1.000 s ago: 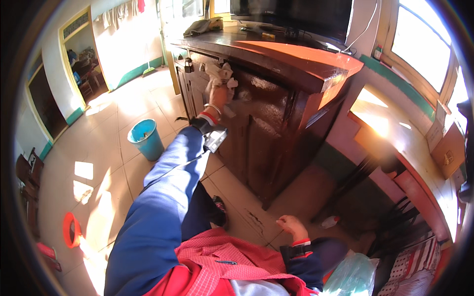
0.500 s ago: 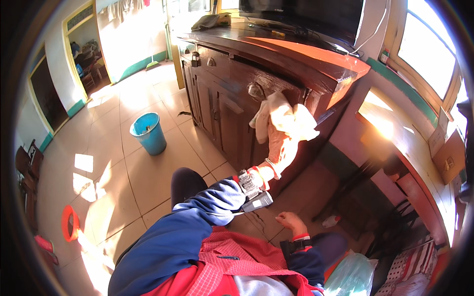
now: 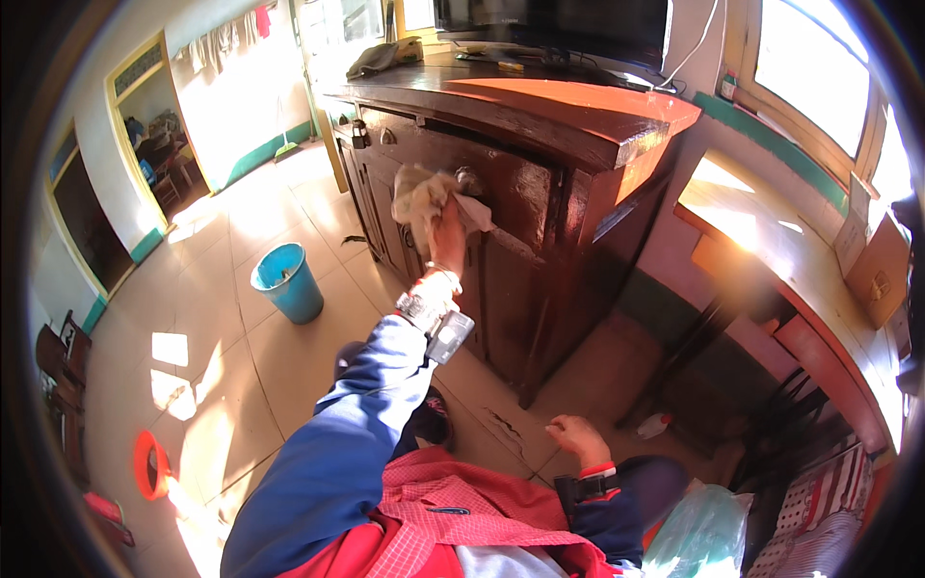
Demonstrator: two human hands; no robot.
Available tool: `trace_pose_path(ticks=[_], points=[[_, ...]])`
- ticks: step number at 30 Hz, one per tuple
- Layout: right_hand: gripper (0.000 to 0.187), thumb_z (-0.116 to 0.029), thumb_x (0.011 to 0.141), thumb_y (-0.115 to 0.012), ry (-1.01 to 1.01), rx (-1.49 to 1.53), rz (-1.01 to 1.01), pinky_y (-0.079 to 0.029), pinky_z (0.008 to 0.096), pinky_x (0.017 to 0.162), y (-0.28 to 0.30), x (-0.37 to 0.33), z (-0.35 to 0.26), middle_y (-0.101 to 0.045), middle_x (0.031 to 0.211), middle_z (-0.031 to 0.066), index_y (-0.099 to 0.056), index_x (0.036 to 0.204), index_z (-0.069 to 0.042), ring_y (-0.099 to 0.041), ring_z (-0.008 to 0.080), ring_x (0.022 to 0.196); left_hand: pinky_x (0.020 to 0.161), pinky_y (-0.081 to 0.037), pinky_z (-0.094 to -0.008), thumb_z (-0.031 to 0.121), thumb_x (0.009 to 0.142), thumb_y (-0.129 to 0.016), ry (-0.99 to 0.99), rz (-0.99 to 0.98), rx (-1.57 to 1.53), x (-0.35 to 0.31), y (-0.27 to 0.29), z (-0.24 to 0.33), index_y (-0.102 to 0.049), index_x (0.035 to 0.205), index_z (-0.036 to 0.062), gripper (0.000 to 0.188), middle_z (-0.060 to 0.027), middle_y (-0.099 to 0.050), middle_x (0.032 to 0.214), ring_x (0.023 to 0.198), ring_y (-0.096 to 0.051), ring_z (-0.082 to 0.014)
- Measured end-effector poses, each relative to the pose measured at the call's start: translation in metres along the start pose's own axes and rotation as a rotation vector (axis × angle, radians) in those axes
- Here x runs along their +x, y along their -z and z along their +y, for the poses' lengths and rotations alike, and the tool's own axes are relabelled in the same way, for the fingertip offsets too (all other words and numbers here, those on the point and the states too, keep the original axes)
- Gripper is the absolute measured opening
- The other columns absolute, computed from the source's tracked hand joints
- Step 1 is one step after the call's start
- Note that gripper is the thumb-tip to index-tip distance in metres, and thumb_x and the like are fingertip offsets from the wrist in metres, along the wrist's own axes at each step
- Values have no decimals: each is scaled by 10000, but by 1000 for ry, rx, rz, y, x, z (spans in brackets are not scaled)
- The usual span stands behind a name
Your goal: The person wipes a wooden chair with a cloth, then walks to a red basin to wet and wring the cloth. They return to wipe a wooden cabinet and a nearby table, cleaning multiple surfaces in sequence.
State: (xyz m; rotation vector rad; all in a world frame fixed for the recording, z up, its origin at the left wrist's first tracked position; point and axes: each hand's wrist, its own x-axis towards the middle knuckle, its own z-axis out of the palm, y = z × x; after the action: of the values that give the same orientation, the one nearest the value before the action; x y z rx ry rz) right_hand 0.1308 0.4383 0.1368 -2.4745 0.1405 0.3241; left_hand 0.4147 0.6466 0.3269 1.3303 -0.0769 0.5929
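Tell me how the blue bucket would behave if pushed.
The blue bucket is probably light: its walls look like thin plastic. A low push would likely slide it across the smooth-looking tiles; a high one might tip it, as its base is narrower than its rim.

Standing in the room, I note a floor (image 3: pixel 207 265) of large pale tiles, joints visible, with hard-edged sunlight patches on the left side. The far-left wall (image 3: pixel 231 111) is whitish, a green band (image 3: pixel 260 160) along its foot. Two yellow-framed doorways: the farther doorway (image 3: pixel 159 144) opens onto a cluttered room; the nearer doorway (image 3: pixel 92 207) is dark. At right, a wood-framed window (image 3: pixel 814 67) glares strongly. Below it stands a sunlit wooden table (image 3: pixel 771 241). Dark wooden chairs (image 3: pixel 63 361) stand at far left.
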Motion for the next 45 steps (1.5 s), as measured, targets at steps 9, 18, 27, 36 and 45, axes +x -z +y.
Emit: trace_pose_path(ticks=[9, 18, 27, 36, 45], points=[[368, -354, 817, -575, -16, -1, -66, -476, 402, 807, 0, 5, -13, -652, 963, 166, -646, 1025, -58, -614, 317, 924, 859, -438, -401, 187, 795, -611, -360, -199, 357, -19, -4, 13, -618, 971, 2, 255, -202, -589, 1056, 1011, -552, -367], [384, -373, 806, -592, -29, -12, -113, -477, 400, 796, -13, 15, -1, -657, 940, 168, -652, 1005, -49, -620, 315, 901, 1035, -309, -397, 188, 752, -622, -562, -462, 589, -57, 45, -27, -422, 1292, 22, 599, -193, -388, 1347, 1251, -351, -370], [379, -363, 811, -593, -131, 75, -111, -487, 392, 753, -6, 2, 0, -659, 887, 179, -654, 979, -29, -635, 309, 840, 890, -391, -325, 206, 836, -579, 143, -100, -117, -33, 54, -62, -524, 1168, 11, 389, -128, -526, 1136, 1068, -478, -254], [371, -354, 829, -586, 10, 31, -60, -493, 388, 671, -18, 7, 10, -652, 845, 178, -640, 982, -21, -634, 289, 726, 580, -448, -282, 155, 879, -585, -398, -104, 113, 1, -20, 18, -632, 832, 4, 165, -40, -605, 657, 627, -558, -125], [365, -340, 827, -588, -187, 91, -235, -493, 389, 701, -23, 10, 16, -660, 867, 164, -633, 998, -21, -638, 291, 774, 756, -457, -294, 211, 890, -563, -549, -113, 455, 18, 13, -14, -564, 1084, 16, 274, -63, -593, 977, 881, -561, -167]])
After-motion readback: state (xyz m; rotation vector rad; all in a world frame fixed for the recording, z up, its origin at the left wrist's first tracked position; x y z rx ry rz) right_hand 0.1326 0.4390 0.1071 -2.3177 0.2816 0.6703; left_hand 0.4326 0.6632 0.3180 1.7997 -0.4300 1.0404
